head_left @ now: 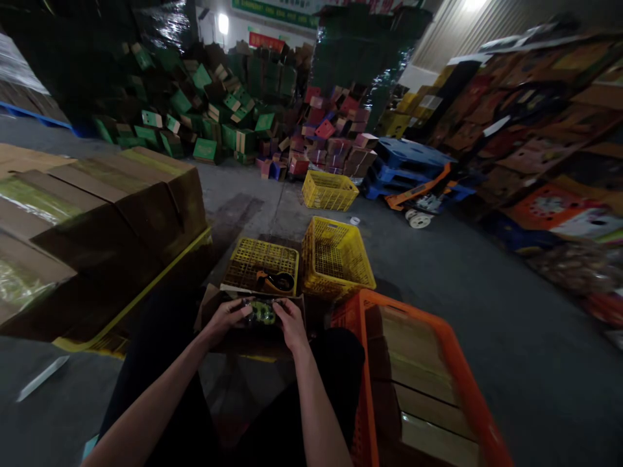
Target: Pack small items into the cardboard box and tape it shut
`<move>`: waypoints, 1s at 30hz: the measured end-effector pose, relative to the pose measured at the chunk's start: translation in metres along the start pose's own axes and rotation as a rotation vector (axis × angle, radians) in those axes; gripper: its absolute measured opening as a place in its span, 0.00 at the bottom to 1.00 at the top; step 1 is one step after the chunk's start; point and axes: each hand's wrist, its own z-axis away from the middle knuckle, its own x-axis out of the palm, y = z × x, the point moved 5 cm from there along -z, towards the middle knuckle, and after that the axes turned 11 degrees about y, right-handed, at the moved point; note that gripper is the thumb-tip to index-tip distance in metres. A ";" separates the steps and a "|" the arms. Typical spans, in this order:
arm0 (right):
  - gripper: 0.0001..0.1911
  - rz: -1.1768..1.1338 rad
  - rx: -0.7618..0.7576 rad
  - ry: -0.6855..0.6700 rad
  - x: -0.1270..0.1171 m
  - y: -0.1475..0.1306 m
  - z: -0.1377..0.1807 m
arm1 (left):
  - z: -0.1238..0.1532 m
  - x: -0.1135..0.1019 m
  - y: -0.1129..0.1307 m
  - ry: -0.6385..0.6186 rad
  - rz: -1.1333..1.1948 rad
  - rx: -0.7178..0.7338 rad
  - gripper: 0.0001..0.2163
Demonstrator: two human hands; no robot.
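Between my two hands is a small dark, shiny package with yellow-green patches (pixel 263 313); what it contains I cannot make out. My left hand (pixel 230 318) pinches its left end, and my right hand (pixel 291 319) grips the right end. Both hands are over an open cardboard box (pixel 210 306) between my knees. Just beyond the box, an orange and black tape dispenser (pixel 277 281) lies on an upturned yellow crate (pixel 263 254).
An open yellow crate (pixel 335 256) stands right of centre, another yellow crate (pixel 329 190) farther off. On the right an orange crate (pixel 363 363) holds cardboard boxes; stacked cartons (pixel 146 214) rise on the left. Beyond are blue pallets (pixel 409 155) and an orange pallet jack (pixel 423 191).
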 end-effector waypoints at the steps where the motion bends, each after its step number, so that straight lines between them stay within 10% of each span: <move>1: 0.15 -0.006 0.003 -0.015 0.001 0.000 0.001 | 0.001 0.000 0.001 0.009 0.004 0.006 0.31; 20: 0.29 0.062 -0.048 -0.364 0.015 -0.037 0.029 | -0.004 -0.011 0.006 0.123 0.031 0.030 0.25; 30: 0.24 0.007 0.147 -0.213 0.004 -0.010 0.020 | -0.004 -0.011 -0.004 0.120 0.093 -0.074 0.33</move>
